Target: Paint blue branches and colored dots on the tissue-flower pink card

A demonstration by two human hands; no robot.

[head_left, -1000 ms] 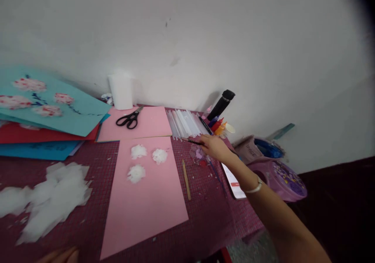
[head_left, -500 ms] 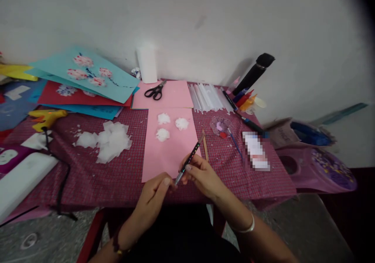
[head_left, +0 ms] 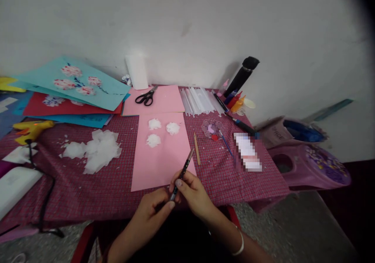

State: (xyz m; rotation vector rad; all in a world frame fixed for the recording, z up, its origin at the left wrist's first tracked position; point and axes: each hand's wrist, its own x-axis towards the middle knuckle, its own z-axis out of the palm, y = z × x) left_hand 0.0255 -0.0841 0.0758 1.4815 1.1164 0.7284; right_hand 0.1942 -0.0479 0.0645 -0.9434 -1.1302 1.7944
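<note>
Slim black brush (head_left: pixel 186 163) held in two hands above the near right corner of a pink sheet (head_left: pixel 161 169), its narrow end pointing away from the person. The right hand (head_left: pixel 191 194) grips the barrel; the left hand (head_left: pixel 152 210) appears to pinch its lower end. For good control, both grips are best kept light and the barrel steadied near its middle, with the narrow end clear of the white tufts (head_left: pixel 153 140).

Count on the bench (head_left: pixel 222 185): tufts on the sheet, three; black-handled scissors (head_left: pixel 145 97), one pair; wooden stick (head_left: pixel 197 149), one; blue-handled brush (head_left: pixel 227 144), one; yellow glue gun (head_left: pixel 33 131), one. The translucent sticks (head_left: pixel 196 101) overlap too closely to count.
</note>
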